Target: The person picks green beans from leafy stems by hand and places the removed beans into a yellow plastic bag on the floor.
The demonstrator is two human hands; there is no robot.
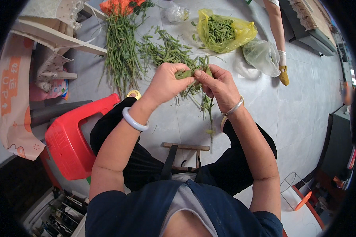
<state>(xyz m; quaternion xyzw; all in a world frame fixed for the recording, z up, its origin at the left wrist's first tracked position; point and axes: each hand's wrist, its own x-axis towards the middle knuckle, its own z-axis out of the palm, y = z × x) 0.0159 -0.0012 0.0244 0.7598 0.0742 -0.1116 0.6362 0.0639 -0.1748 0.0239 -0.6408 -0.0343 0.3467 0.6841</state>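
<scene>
My left hand (171,80) is closed around a few green soybean pods (184,74). Close against it, my right hand (221,84) grips a soybean stalk (210,111), whose stem hangs down below the fingers. The two hands meet at the thumbs, so part of the pods and stalk is hidden. Beneath and beyond my hands, a heap of pod-bearing soybean plants (169,49) lies on the tiled floor. Farther off, a yellow plastic bag (243,34) holds many loose green pods (221,29).
Bare stalks (121,53) lie in a bundle at the upper left. A red plastic stool (68,145) stands by my left leg. Clear plastic bags (261,54) sit beside another person's foot (283,75). A wooden chair (62,37) is at the left.
</scene>
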